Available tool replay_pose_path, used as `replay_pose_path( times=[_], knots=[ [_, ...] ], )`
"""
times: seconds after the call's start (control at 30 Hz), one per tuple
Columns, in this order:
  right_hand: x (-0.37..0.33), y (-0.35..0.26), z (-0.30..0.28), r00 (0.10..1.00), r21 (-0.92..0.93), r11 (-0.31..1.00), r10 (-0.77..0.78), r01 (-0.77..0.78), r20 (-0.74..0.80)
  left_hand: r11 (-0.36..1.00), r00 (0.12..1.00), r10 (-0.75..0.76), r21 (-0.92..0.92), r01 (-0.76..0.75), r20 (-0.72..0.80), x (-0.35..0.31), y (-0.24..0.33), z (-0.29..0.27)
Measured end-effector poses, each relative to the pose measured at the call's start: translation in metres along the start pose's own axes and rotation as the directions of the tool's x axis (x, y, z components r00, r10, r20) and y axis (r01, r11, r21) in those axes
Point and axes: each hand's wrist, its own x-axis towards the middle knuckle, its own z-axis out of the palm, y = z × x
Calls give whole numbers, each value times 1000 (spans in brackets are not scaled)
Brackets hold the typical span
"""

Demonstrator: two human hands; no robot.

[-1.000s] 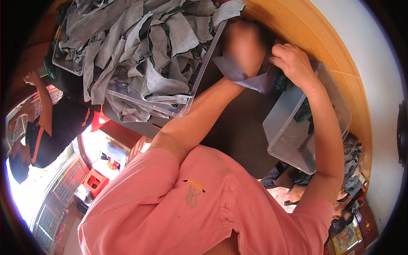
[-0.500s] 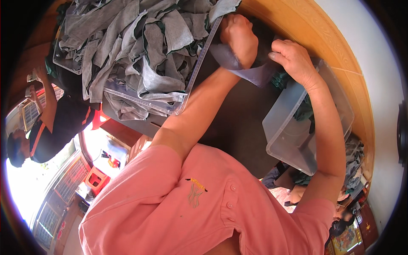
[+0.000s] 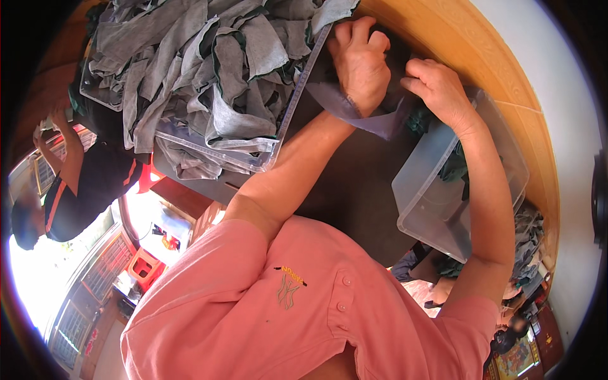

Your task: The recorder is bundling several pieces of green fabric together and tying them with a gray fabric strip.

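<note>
My left hand (image 3: pixel 361 66) is at the top middle, just right of the heaped tub. Its fingers are bent but spread apart, and nothing shows in them. A thin dark purple-grey band (image 3: pixel 373 125) curves round below my left wrist and runs toward my right hand. My right hand (image 3: pixel 436 92) has thumb and fingers drawn together in a pinch above a clear plastic bin (image 3: pixel 421 183). What lies between those fingertips is too dark to make out. Dark green cloth (image 3: pixel 418 119) sits by the bin's rim, below my right hand.
A clear tub (image 3: pixel 278 149) heaped with grey cloth strips (image 3: pixel 244 114) stands at upper left on the dark tabletop (image 3: pixel 354 196). A wooden panel (image 3: pixel 506 76) curves behind the bin. At far left a person (image 3: pixel 95 183) in dark clothing works. A red stool (image 3: pixel 144 269) stands beyond.
My left hand has gone from a closed fist to spread fingers, turning at the wrist. The dark band has shifted slightly downward. My right hand has hardly moved.
</note>
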Motion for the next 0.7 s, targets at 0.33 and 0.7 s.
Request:
replay_pose_path(
  times=[0.33, 0.7],
  knots=[
    [4, 7, 1, 999, 70, 997, -20, 23, -37, 987, 990, -129, -104, 122, -57, 7, -15, 28],
    [8, 9, 3, 993, 148, 982, 113, -115, 19, 843, 912, 355, -493, -215, 208, -45, 15, -45]
  ],
)
